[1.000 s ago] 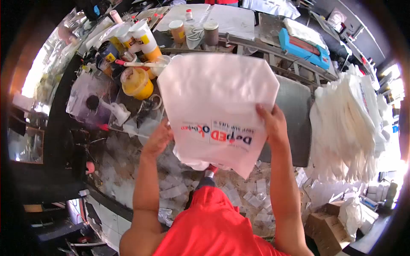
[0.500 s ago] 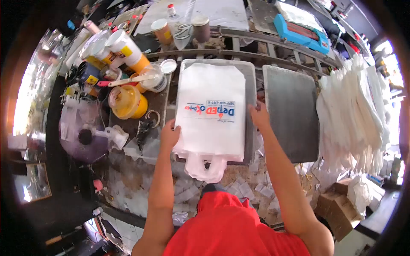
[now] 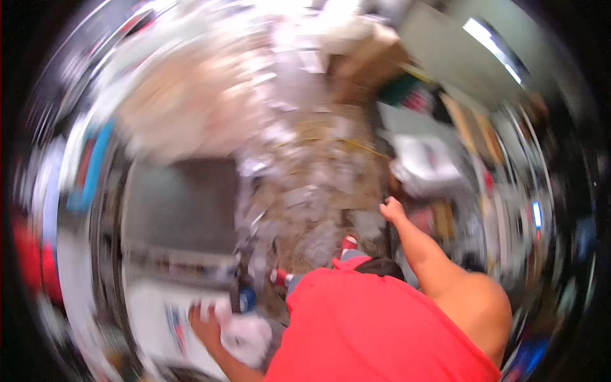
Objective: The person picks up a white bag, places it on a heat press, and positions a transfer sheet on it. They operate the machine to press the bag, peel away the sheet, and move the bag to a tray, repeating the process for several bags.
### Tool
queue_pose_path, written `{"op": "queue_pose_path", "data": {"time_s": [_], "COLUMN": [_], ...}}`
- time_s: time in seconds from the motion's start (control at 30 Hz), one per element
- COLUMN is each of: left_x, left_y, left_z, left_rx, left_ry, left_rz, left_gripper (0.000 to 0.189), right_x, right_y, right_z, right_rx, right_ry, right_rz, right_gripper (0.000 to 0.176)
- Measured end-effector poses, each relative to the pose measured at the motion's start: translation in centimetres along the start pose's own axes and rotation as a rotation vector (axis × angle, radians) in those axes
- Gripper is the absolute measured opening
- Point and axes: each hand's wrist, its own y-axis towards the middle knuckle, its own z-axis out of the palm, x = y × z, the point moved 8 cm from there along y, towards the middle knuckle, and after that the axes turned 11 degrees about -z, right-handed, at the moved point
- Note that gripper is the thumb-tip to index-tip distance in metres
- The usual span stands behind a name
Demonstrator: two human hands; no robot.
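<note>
Printed bag [image 3: 146, 305]: I locate it at the lower left of the head view, lying flat; it is white, with a blue and red print too smeared to read. Its looped handle [image 3: 248, 340] points toward the wearer's body.
Left hand [image 3: 205, 323]: I find it over the printed bag, just beside the handle, fingers slightly apart. I cannot tell whether the fingertips press or pinch the material.
Right hand [image 3: 393, 209]: I see it well apart from the left, at the end of an outstretched arm, fingers curled into a narrow shape. I cannot tell whether they close on anything.
White pile [image 3: 429, 165]: it is the item nearest the right hand, just beyond it; I cannot confirm contact.
Grey board [image 3: 181, 204]: it lies beyond the printed bag, dark and flat.
Pale bundle [image 3: 184, 108]: it sits past the grey board, heavily blurred (I can make out colour and rough outline only).
Blue machine [image 3: 91, 169]: it stands to the left of the grey board.
Floor [image 3: 318, 175]: it runs between the grey board and the white pile, littered with pale scraps.
Cardboard box [image 3: 372, 60]: it appears near the upper edge.
Wearer: I note a red shirt [image 3: 375, 325] and red shoes [image 3: 349, 242].
</note>
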Motion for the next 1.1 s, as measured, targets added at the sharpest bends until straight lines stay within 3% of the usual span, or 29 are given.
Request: {"op": "queue_pose_path", "data": {"time_s": [0.03,0.1,0.13,0.17,0.23,0.27,0.33,0.4,0.47,0.5,0.53,0.57,0.67,0.73,0.77,0.8,0.83,0.87,0.97,1.07,1.1], "left_x": [-0.1,-5.8,-6.3,-14.0,-26.6,-31.3,-41.5,-49.8,-54.1,-56.5,-58.2,-58.7,-60.8,-58.8,-59.3,-55.8,-57.1,-57.9,-58.7,-66.2,-68.3], "left_y": [1.8,4.2,5.8,4.8,2.5,1.3,-1.7,-5.4,-5.9,-7.5,-8.3,-8.0,-11.5,-11.5,-12.7,-10.1,-12.0,-13.2,-10.1,-8.4,-5.9], "left_z": [-0.1,-2.8,-3.1,-4.3,-4.7,-3.4,-0.5,4.2,10.8,13.7,16.7,21.1,30.0,36.8,38.8,44.3,44.7,45.7,52.4,57.0,59.6], "left_rx": [-0.018,-0.179,-0.156,-0.258,-0.262,-0.267,-0.236,0.003,0.199,0.335,0.304,0.422,0.552,0.716,0.695,0.872,0.852,0.881,1.004,1.087,1.07], "left_ry": [0.023,-0.003,0.059,0.198,0.057,0.072,-0.076,-0.234,-0.342,-0.346,-0.285,-0.362,-0.05,0.068,0.239,0.211,0.363,0.536,0.651,0.958,1.026], "left_rz": [0.019,0.098,0.283,0.465,0.276,0.31,0.603,0.69,0.729,0.628,0.809,0.837,0.861,0.71,0.795,0.652,0.718,0.719,0.688,0.777,0.891], "left_gripper": [0.057,0.042,0.068,0.052,0.057,0.057,0.043,0.04,0.038,0.035,0.033,0.03,0.023,0.022,0.027,0.031,0.034,0.039,0.041,0.041,0.04], "right_x": [-5.3,-14.4,-17.7,-20.5,-26.3,-29.0,-34.3,-39.7,-41.4,-42.3,-43.7,-44.3,-45.3,-46.8,-47.0,-47.2,-47.9,-49.8,-55.6,-60.2,-61.5], "right_y": [-2.4,-7.8,-10.6,-13.0,-16.4,-17.8,-19.4,-20.0,-19.0,-18.2,-16.7,-15.0,-8.3,-4.2,-2.0,0.6,3.2,6.1,14.4,20.9,23.2], "right_z": [-1.8,-3.0,-3.3,-2.7,0.3,1.9,5.8,10.2,10.1,9.5,9.3,7.3,1.9,-1.2,-3.8,-6.3,-8.1,-8.1,-9.1,-12.3,-13.6], "right_rx": [-0.026,-0.051,-0.058,-0.057,0.052,0.075,0.103,0.119,0.113,0.093,0.079,0.071,-0.061,-0.147,-0.208,-0.325,-0.435,-0.405,-0.486,-0.605,-0.607], "right_ry": [0.06,0.026,0.066,0.105,0.157,0.17,0.22,0.167,0.247,0.292,0.231,0.237,0.429,0.46,0.472,0.454,0.432,0.45,0.546,0.447,0.437], "right_rz": [0.179,0.446,0.522,0.575,0.696,0.728,0.77,0.839,0.865,0.867,0.863,0.864,0.768,0.787,0.803,0.757,0.709,0.754,0.879,0.969,1.006], "right_gripper": [0.052,0.049,0.048,0.048,0.052,0.052,0.051,0.048,0.048,0.047,0.045,0.045,0.041,0.039,0.039,0.039,0.039,0.04,0.042,0.044,0.044]}}
